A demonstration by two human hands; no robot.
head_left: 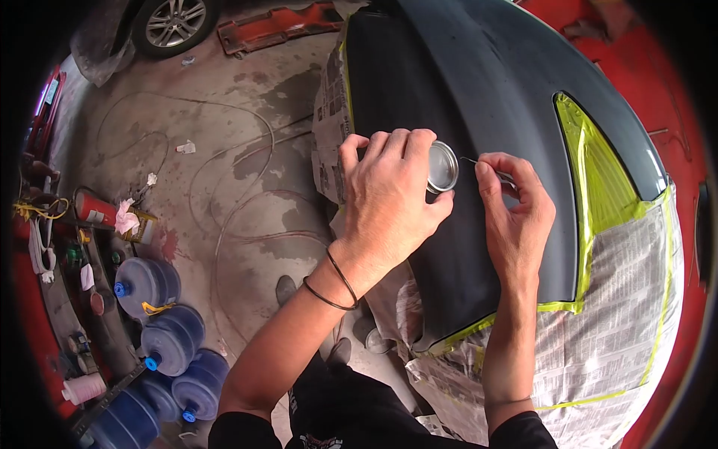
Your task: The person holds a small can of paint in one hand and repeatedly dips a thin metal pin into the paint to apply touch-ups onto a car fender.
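My left hand (393,191) is wrapped round a small metal can (443,166), its round silvery end turned to the right. My right hand (516,198) pinches a thin bent piece of metal (468,159), whose tip points at the can with a small gap between them. More of what the right fingers hold is hidden behind them. Both hands are above a dark grey car panel (497,97). Yellow-green masking tape (594,168) covers a pointed opening in the panel, and newspaper (621,299) is taped along its near and right edges.
Several large blue water bottles (173,340) lie at the lower left. A long hose (221,247) loops over the concrete floor (247,82). A red creeper board (280,28) and a car wheel (176,26) are at the back. A cup (378,340) stands near my feet.
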